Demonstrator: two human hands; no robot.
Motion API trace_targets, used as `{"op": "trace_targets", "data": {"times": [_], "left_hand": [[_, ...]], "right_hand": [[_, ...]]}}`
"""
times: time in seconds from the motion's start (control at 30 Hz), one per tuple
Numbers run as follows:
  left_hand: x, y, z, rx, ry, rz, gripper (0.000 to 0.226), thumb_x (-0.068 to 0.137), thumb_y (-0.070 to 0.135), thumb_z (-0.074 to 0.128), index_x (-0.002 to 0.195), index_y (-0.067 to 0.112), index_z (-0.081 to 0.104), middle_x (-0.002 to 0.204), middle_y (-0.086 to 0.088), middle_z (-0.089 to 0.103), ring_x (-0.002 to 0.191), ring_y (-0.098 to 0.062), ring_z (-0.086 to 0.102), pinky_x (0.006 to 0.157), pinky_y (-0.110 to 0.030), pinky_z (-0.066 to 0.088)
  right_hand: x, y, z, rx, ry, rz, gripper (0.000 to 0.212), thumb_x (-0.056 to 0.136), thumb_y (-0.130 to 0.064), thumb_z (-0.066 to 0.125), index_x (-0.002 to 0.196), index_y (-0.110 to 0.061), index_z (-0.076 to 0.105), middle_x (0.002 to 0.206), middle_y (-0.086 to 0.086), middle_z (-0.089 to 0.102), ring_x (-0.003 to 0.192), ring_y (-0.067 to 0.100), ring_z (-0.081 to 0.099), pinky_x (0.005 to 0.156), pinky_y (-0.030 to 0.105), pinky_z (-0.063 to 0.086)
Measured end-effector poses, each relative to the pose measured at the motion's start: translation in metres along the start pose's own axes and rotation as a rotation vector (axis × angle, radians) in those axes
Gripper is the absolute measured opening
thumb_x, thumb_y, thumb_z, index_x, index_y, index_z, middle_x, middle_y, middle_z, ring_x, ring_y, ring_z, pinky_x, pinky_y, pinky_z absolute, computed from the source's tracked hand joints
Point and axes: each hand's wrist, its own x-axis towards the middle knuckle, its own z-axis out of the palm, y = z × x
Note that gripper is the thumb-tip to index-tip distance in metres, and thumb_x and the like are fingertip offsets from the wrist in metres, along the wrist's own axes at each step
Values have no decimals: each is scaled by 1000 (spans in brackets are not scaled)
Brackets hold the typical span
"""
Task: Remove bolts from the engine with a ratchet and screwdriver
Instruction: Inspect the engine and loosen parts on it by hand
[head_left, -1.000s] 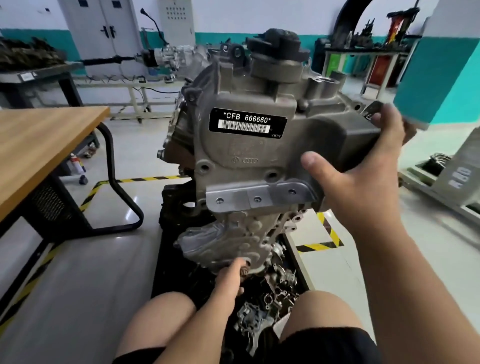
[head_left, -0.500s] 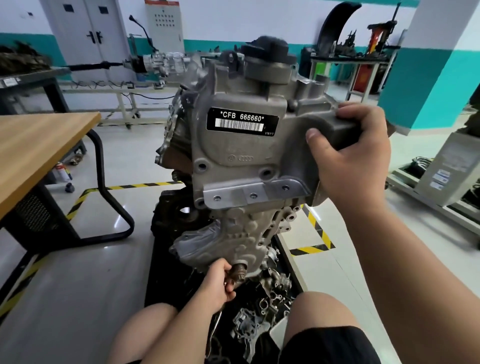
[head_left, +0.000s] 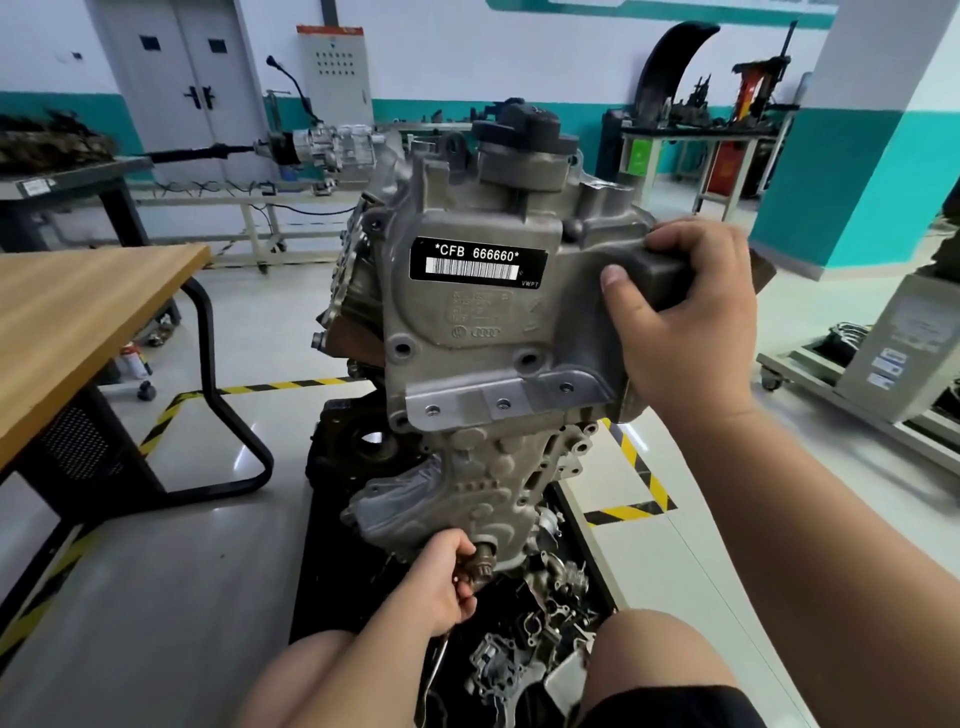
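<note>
Right grip clamps the upper-right edge of the grey cast-metal engine, left grip curled round a thin steel tool at its bottom edge; glossy grey floor spreads lower left.

The workshop was bright and evenly lit from overhead, with soft glare on the glossy floor and a faint shadow under the wooden table. Wide-angle distortion bent the pillar and the doors near the edges. The label on the engine was sharp; the far benches looked soft
</note>
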Motion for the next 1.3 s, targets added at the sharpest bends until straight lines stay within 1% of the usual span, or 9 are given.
{"op": "trace_targets", "data": {"times": [0.23, 0.33, 0.43, 0.57, 0.8, 0.9, 1.0, 1.13, 1.3], "left_hand": [[-12, 16, -10, 146, -119, -116, 7, 75, 17, 40, 71, 12, 43, 57, -2, 38, 49, -13, 29, 53, -23, 30], [-15, 20, -9, 160, -113, -145, 7, 78, 15, 40, 72, 14, 43, 55, -1, 41, 49, -11, 28, 51, -19, 29], [-15, 18, -3, 129, -80, -143, 10, 82, 14, 41, 72, 16, 42, 60, 0, 41, 49, -10, 28, 49, -17, 28], [-9, 14, 3, 45, -53, -153, 17, 84, 11, 44, 67, 14, 47, 63, -1, 44, 54, -14, 38, 48, -19, 33], [-6, 15, 5, -2, 18, -162, 10, 85, 9, 46, 82, 12, 54, 74, -2, 48, 51, -10, 32, 40, -15, 33], [-5, 14, 6, 8, 30, -166, 13, 84, 11, 47, 90, 12, 58, 83, -2, 49, 52, -9, 29, 47, -20, 34], [-3, 12, 6, 6, 61, -151, 6, 82, 10, 48, 78, 12, 52, 76, -2, 43, 52, -10, 29, 52, -22, 34], [-3, 3, 10, -14, 145, -87, 6, 79, 9, 51, 74, 12, 49, 71, -1, 42, 50, -11, 28, 48, -21, 34], [3, -9, 14, -129, 208, 10, 3, 79, 13, 51, 76, 14, 50, 68, -2, 43, 47, -11, 27, 44, -18, 31]], "right_hand": [[-30, 17, -20, -36, -164, -41, 72, 83, -37, 60, 141, -5, 33, 144, 12, 33, 136, 21, 29, 116, 22, 19], [-107, 29, -22, 92, -108, 165, 31, 85, -32, 56, 115, -35, 49, 116, -17, 53, 107, 4, 53, 91, 12, 39], [-185, 37, 3, -1, -665, 537, 12, 88, -26, 56, 81, -35, 55, 75, -16, 61, 72, 4, 58, 60, 19, 43], [-209, 40, 51, -96, -1069, 598, 17, 87, -26, 52, 93, -26, 68, 91, -1, 70, 86, 22, 64, 71, 29, 48], [-181, 54, 47, -37, -809, 572, 10, 83, -21, 55, 80, -28, 62, 81, -6, 68, 78, 14, 62, 68, 31, 48], [-157, 50, 12, 177, -246, 547, 18, 85, -15, 58, 75, -30, 58, 74, -15, 63, 69, 0, 58, 67, 23, 44], [-98, 40, -33, 216, 222, 139, 19, 83, -25, 62, 101, -28, 55, 98, -19, 54, 87, 8, 55, 81, 22, 44], [-34, 14, -32, 114, -45, 295, 91, 69, -47, 76, 143, -22, 29, 140, -3, 42, 131, 18, 42, 109, 36, 38], [-21, -6, -7, 109, -2, 247, 65, 71, -31, 79, 127, -19, 47, 113, -7, 54, 95, -3, 50, 78, -2, 36]]}}
